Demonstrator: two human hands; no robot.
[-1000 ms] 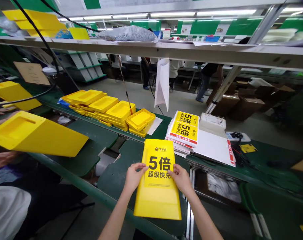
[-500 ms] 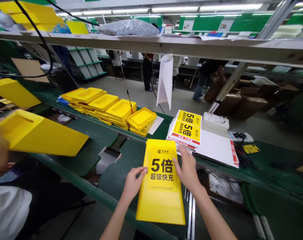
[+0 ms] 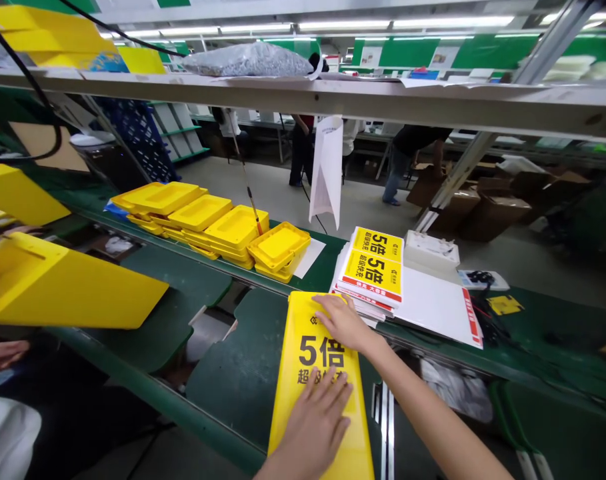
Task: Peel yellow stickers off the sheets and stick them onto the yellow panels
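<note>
The yellow panel under both hands is showing a large black "5倍"; the line of smaller characters beneath it is lying partly under the left hand and cannot be read in full. The stacked yellow cards beside the panel are carrying the same "5倍" in black. No other print is reading legibly.

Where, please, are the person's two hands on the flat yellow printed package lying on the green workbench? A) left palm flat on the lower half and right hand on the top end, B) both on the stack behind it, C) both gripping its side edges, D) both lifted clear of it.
A: the left hand lies flat on the flat yellow printed package, while the right hand rests on its top end.
</note>
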